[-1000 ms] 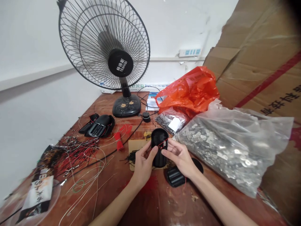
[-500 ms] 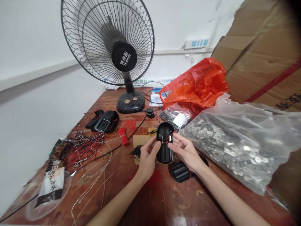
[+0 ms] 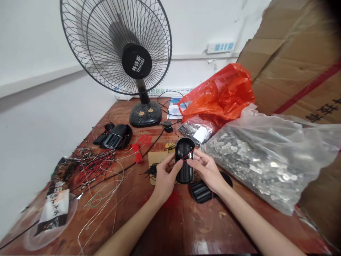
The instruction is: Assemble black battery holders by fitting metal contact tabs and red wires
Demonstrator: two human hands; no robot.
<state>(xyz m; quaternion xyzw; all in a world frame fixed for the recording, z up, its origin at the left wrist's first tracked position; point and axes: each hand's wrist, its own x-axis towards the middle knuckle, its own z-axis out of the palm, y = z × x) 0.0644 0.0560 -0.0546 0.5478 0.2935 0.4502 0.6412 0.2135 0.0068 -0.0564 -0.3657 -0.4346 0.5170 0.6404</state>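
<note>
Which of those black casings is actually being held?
The middle black casing, gripped by the left hand and the right hand; the other black casings lie on the table, near the right forearm and left of the fan's base.

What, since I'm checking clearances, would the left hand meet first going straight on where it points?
The left hand would first meet the black, oblong plastic casing it holds; what lies beyond is hard to judge.

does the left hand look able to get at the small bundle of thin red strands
Probably yes: only low things, like the thin black strands, lie between the left hand and that bundle, though it would first have to let go of the oblong black plastic casing.
</note>
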